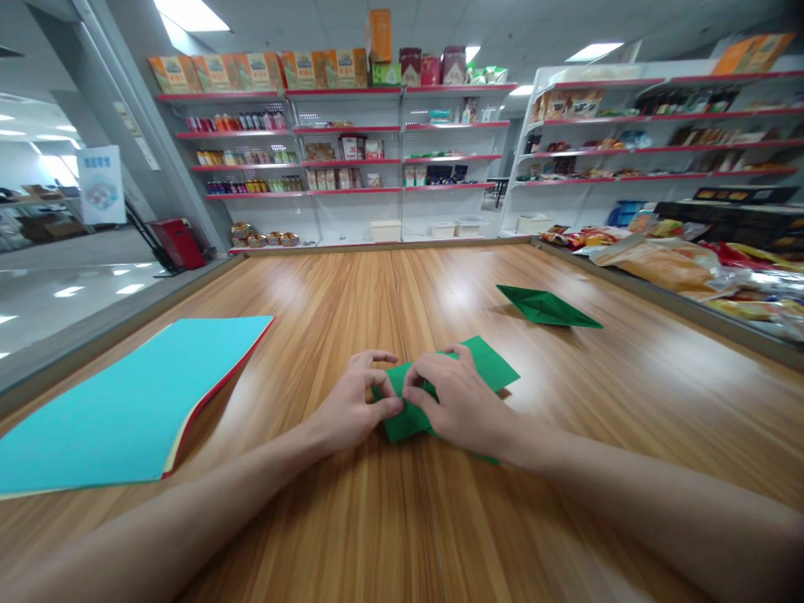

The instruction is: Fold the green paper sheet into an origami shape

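A green sheet of folded paper point(493, 364) lies on the wooden table in front of me, partly covered by both hands. My left hand point(361, 398) pinches its left edge between thumb and index finger, the other fingers curled above. Close beside it, my right hand point(456, 394) is closed on the paper too, thumb and index finger pressed together near the left thumb. The creases beneath the right palm are hidden. Farther back on the right rests a green folded paper boat shape point(546, 307) with pointed ends, touched by neither hand.
On the left lies a stack of coloured paper point(144, 394), turquoise on top with red and cream below. The wooden table point(352, 293) has a raised rim. Snack packets point(666, 264) are piled beyond its right edge. Stocked shelves point(352, 126) stand behind.
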A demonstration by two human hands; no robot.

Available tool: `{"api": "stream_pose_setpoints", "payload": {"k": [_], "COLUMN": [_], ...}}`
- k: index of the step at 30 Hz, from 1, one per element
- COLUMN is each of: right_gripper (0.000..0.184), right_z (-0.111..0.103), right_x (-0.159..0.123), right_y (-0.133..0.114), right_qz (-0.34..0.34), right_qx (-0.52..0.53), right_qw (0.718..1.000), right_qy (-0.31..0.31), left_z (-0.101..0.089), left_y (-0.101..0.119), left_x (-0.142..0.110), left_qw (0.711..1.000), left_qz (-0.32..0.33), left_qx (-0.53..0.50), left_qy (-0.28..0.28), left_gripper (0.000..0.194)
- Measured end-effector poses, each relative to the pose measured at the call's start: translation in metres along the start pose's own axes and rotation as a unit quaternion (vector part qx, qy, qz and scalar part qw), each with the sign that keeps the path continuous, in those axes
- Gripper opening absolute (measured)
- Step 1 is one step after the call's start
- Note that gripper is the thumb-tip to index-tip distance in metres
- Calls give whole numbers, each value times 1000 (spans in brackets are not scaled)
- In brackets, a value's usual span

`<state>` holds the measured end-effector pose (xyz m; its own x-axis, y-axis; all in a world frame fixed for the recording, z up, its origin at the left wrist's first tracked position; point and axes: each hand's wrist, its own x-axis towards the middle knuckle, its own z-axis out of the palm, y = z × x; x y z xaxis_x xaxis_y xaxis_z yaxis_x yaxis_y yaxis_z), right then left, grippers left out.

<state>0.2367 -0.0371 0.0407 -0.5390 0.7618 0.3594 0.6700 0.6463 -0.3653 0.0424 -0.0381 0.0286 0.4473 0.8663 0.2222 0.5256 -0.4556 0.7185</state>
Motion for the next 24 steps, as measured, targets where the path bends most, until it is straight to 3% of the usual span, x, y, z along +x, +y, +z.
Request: {"api": "stream_pose_setpoints", "payload": {"k": [9,20,24], "right_gripper": [17,14,13], "right_z": [0,-8,-3], "right_x": [1,7,4], "right_y": [-3,25,21], "right_qz": [-13,-4,2], "right_qx": [-34,-34,-34], "right_qw": [999,999,999], "right_qy": [8,18,28], "left_z": [2,-11,-7], "left_y": [1,-14,-13], "left_x": [-4,-4,-2], "left_qw": [996,994,992], "left_qz": [73,77,79], "left_qx": [-27,-3,66], "left_qy": [54,72,75], "left_gripper": [14,16,14]}}
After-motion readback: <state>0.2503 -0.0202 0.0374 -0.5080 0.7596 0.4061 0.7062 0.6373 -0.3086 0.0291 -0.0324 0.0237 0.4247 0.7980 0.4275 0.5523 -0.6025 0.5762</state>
